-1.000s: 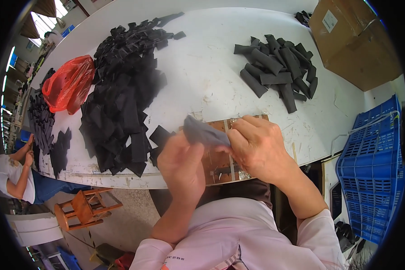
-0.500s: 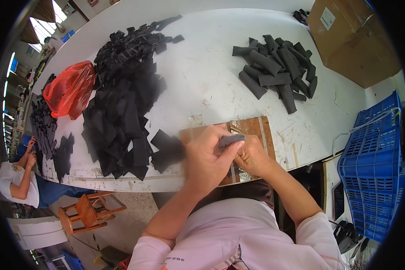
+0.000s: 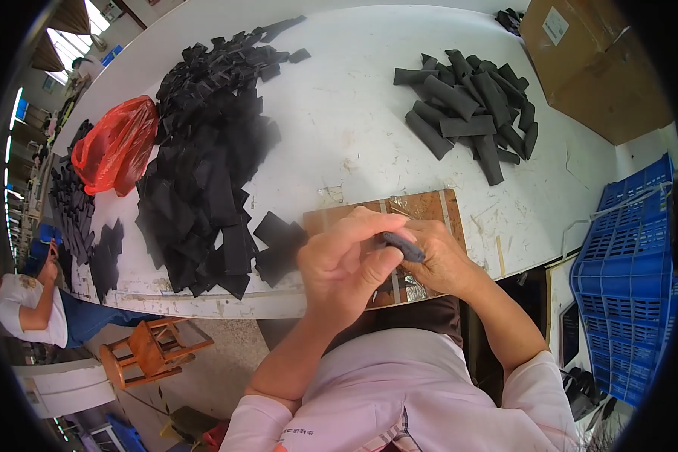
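Observation:
A small dark grey foam-like piece [image 3: 404, 246], bent over on itself, is held between my two hands above a brown board [image 3: 324, 220] with tape strips. My left hand [image 3: 340, 260] is curled, its thumb and index finger at the piece's left end. My right hand [image 3: 443, 260] closes round the other end; its fingertips are partly hidden. Just left of the board lie loose flat black pieces [image 3: 276, 237], beside a big heap of flat black pieces [image 3: 211, 177]. Rolled dark grey tubes [image 3: 467, 105] are piled at the far right.
A red plastic bag [image 3: 117, 147] lies left of the heap. A cardboard box [image 3: 591, 75] stands at the far right, above a blue plastic crate [image 3: 624, 279]. On the left another person [image 3: 34, 301] sits near a wooden stool [image 3: 149, 350].
My hands have shifted slightly, and the piece between them has turned so its right end points downward. My left hand's fingers have opened out a little around it.

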A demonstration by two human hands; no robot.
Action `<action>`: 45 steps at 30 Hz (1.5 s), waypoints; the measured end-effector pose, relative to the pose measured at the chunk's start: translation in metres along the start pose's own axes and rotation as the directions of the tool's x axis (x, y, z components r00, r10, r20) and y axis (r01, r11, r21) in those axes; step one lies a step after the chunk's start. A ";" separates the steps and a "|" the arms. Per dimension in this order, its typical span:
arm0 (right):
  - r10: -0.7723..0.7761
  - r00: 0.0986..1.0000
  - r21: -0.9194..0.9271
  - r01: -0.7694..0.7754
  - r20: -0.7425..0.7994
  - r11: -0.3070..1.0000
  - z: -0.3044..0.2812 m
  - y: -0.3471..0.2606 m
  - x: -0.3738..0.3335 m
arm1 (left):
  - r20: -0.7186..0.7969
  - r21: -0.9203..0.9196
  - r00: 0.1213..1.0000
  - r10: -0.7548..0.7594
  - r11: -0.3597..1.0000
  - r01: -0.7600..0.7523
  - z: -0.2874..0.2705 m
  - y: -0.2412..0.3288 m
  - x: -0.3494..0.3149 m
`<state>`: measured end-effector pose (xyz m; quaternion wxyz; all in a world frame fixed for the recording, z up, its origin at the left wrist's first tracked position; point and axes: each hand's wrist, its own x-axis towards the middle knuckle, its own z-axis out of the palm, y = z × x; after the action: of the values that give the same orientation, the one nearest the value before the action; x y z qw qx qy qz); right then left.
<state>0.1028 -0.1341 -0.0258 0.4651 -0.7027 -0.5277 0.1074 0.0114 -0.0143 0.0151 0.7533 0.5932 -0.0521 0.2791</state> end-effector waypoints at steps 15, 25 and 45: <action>-0.107 0.994 -0.208 0.099 -0.027 0.973 -0.008 -0.024 0.002 | -0.192 -0.064 0.981 0.023 0.997 -0.036 -0.016 0.000 -0.011; 0.238 0.763 0.080 -0.239 -0.601 0.968 -0.040 -0.062 0.049 | -0.655 0.749 0.729 0.197 0.048 0.660 -0.169 -0.072 -0.043; -0.055 0.933 -0.114 0.015 -0.355 0.993 0.088 -0.038 0.030 | -0.643 0.010 0.742 -0.189 0.967 0.255 -0.067 0.017 -0.067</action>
<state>0.0349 -0.0610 -0.0342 0.5159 -0.7255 -0.4516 -0.0596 -0.0697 0.0260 -0.0170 0.7242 0.5014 0.2908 0.3737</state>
